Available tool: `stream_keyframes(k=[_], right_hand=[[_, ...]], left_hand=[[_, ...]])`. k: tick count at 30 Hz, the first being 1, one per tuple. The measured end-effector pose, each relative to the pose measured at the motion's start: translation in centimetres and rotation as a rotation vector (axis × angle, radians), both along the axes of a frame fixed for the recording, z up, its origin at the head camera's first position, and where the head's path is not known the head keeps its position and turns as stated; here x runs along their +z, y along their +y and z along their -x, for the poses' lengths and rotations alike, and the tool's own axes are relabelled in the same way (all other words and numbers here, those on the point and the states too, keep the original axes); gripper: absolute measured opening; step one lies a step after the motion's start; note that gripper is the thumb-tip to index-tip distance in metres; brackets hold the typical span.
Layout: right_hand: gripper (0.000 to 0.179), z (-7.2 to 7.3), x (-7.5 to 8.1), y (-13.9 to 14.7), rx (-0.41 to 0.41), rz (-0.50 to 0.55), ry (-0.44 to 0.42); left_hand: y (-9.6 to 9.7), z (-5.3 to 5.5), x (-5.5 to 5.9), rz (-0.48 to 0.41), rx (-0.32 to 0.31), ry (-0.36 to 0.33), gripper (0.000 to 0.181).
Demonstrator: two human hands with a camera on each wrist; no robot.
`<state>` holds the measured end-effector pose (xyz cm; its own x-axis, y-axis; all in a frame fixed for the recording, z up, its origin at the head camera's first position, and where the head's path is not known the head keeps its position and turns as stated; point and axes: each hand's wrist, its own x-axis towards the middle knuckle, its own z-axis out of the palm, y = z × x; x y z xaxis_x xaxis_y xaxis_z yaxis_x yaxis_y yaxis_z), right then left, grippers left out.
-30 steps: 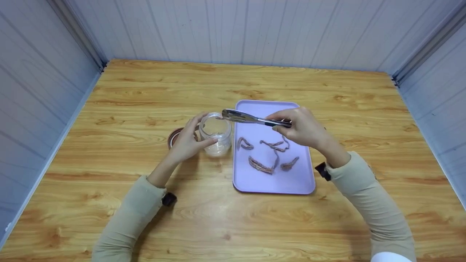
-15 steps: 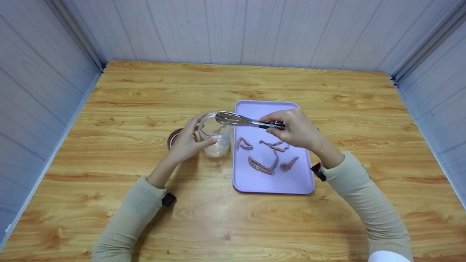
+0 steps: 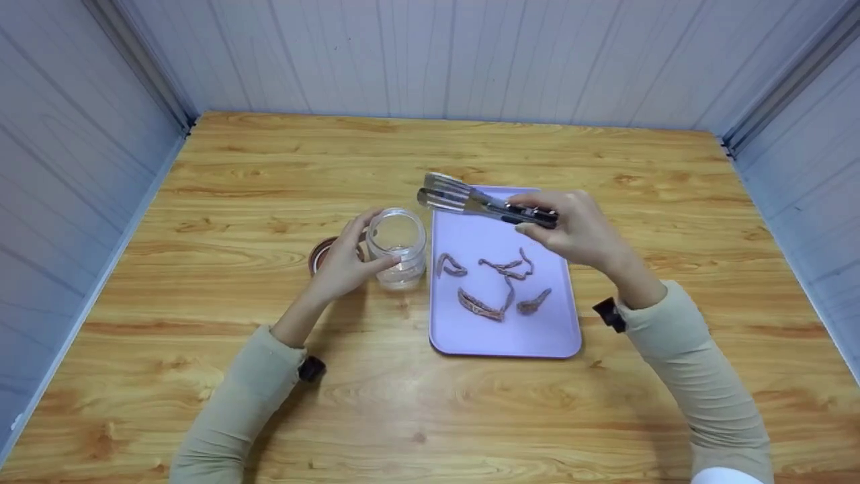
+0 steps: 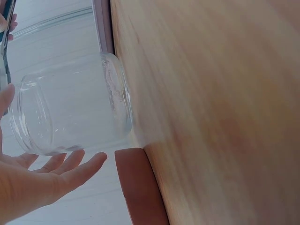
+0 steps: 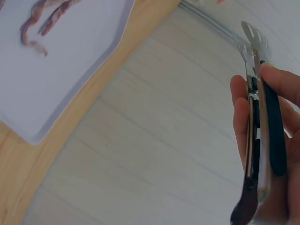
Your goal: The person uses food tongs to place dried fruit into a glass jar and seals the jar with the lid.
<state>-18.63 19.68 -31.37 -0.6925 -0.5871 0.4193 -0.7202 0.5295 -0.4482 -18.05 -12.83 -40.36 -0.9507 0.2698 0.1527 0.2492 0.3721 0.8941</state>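
Observation:
My left hand [image 3: 346, 261] holds a clear jar [image 3: 398, 232] upright on the table, thumb in front and fingers round the far side. A faint pinkish patch shows at the jar's base [image 4: 117, 91] in the left wrist view; I cannot tell what it is. My right hand [image 3: 581, 228] grips metal tongs [image 3: 484, 202] with dark handle grips, above the far end of the lilac tray [image 3: 497, 343]. The tongs' slotted tips [image 5: 255, 40] stand a little apart with nothing visible between them. Several brown, wrinkled strips [image 3: 480, 306] lie on the tray.
A reddish-brown round lid [image 3: 321, 254] lies left of the jar, partly behind my left hand. The tray stands close to the jar's right side. Pale panelled walls [image 3: 430, 60] enclose the wooden table [image 3: 376, 417] at the back and sides.
The tongs were over the jar mouth with their tips together; they have moved up and right, and the tips have spread. A strip seen at the jar mouth is no longer there. The left hand stays put.

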Motion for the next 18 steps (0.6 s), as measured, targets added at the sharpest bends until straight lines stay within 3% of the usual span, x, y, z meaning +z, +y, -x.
stream_keyframes(k=[10,18], right_hand=[[0.035,-0.8,0.5,4.3,-0.157,-0.052,-0.032],[0.038,-1.6,0.3,6.7,-0.246,-0.064,0.043]], left_hand=[[0.0,0.1,-0.1,0.005,0.001,0.016,0.076],[-0.1,0.0,0.0,0.004,-0.003,-0.001,0.077]])
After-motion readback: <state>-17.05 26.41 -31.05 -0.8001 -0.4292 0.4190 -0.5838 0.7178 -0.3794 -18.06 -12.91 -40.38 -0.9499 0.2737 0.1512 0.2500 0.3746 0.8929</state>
